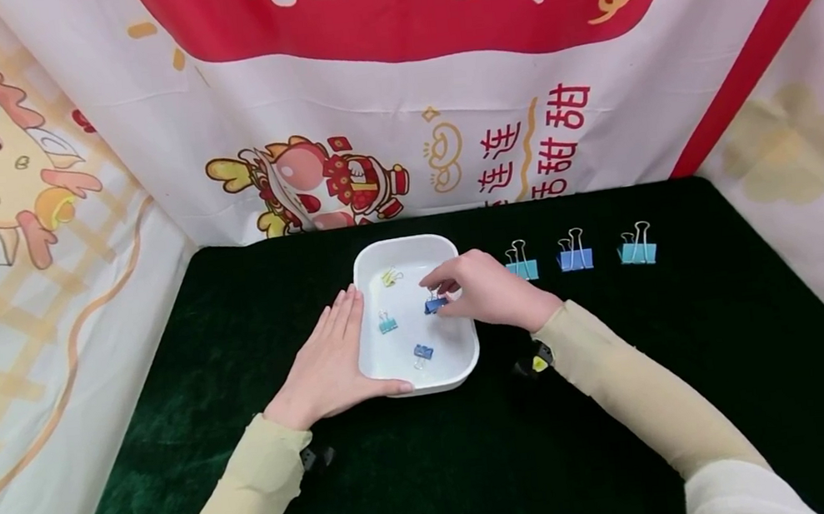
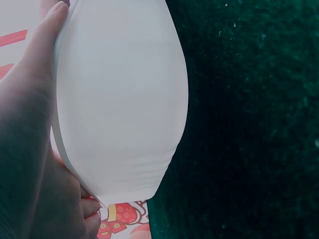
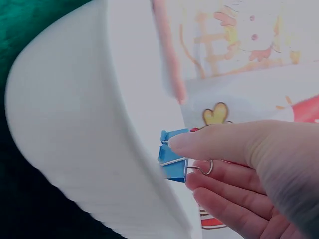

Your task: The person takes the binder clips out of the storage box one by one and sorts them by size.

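A white rectangular tray point(image 1: 407, 247) sits on the dark green cloth. My right hand point(image 1: 486, 287) reaches over its right rim and pinches a small blue binder clip point(image 1: 434, 306) between thumb and fingers; in the right wrist view, the thumb lies against the same blue clip point(image 3: 173, 164). Straight fingers of my left hand point(image 1: 329, 366) rest along the tray's left side, with the thumb stretched over the near rim. Also in the tray are a yellow clip point(image 1: 389, 278), a teal clip point(image 1: 387, 325) and another blue clip point(image 1: 423, 352).
Right of the tray stand three larger binder clips in a row: a teal one point(image 1: 525, 269), a blue one point(image 1: 576, 260) and another teal one point(image 1: 639, 253). Printed curtains point(image 1: 335, 97) hang behind and beside the green-covered table point(image 1: 479, 468).
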Tool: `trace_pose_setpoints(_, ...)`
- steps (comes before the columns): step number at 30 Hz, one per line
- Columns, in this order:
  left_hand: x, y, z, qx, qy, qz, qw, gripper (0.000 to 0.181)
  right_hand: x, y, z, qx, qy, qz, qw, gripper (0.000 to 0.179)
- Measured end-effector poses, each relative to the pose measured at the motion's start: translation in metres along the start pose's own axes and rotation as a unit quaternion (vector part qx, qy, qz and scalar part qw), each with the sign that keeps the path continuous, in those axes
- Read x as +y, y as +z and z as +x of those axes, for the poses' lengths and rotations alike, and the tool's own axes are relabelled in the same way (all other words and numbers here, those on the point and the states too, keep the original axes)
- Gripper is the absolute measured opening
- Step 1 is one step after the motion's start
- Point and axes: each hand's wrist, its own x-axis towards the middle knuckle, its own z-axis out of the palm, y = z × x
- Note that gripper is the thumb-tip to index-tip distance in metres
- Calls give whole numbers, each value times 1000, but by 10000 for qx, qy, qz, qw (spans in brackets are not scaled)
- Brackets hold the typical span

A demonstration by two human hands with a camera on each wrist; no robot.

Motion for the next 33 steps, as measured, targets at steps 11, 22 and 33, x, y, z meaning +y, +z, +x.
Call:
trace_pose_setpoints(11,-1,0,-1,23,-17,-36,10000,142,0,-30,-15,617,56,348,9975,37)
trace_pose_setpoints(22,1,1,0,10,-49,-36,10000,143,15,-53,-39,1220,190,504,9911,40)
trace_pose_setpoints(33,2,1,0,30,-4,-44,10000,143,39,-71,-61,1579,404,423,9857,42)
